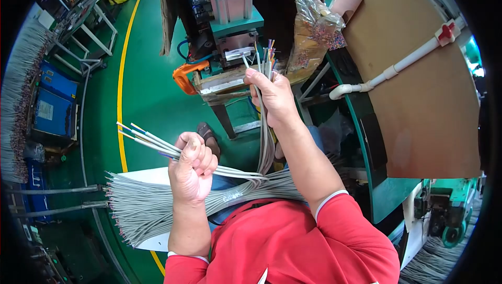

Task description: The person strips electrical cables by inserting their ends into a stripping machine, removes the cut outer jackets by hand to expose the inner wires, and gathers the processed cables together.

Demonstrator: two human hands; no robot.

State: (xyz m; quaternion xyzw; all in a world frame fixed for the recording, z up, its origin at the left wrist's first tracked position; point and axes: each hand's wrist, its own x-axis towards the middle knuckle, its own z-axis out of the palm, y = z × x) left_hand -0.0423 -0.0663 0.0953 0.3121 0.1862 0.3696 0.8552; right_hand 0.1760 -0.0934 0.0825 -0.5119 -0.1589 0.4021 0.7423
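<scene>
My left hand (192,166) is closed around several grey cables, whose white and coloured ends point up and left. Higher up, my right hand (269,93) grips a bundle of grey cables (266,145) with coloured wire ends (270,56) fanning out above the fingers. One cable end from this bundle reaches the front of the press machine (235,41), just above my right thumb. Across my lap lies a large bundle of grey cables (141,205) on a white board (151,177).
Cardboard (170,9) and clear plastic surround the machine, with an orange clamp (189,76) at its left. A white pipe with a red valve (446,33) crosses the brown board at right. Blue bins (55,96) and hanging cables (18,96) stand far left.
</scene>
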